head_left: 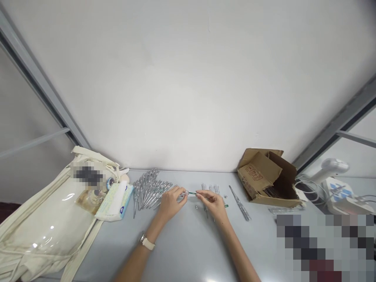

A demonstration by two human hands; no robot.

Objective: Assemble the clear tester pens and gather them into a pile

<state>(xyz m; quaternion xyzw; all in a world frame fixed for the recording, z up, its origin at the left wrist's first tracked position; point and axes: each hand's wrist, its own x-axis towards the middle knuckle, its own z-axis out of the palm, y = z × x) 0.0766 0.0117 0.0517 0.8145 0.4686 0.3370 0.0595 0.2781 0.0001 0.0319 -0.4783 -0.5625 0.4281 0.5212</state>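
My left hand (173,203) and my right hand (213,204) meet above a grey table (188,250). Pinched in my left fingertips is a small transparent tube (184,194). My right fingers hold a thin green rod (192,192), whose end meets the tube. Left of my left hand lies a fanned pile of slim silver screwdriver-style testers (149,192). Beyond my right hand are several transparent tubes (210,190), and a single silver tester (240,203) lies to their right. A watch (147,242) sits on my left wrist.
An open cardboard box (267,176) stands at the back right. A canvas tote bag (44,223) and a tissue packet (114,201) lie at the left. White equipment with cables (337,188) sits at the far right, behind the table's edge.
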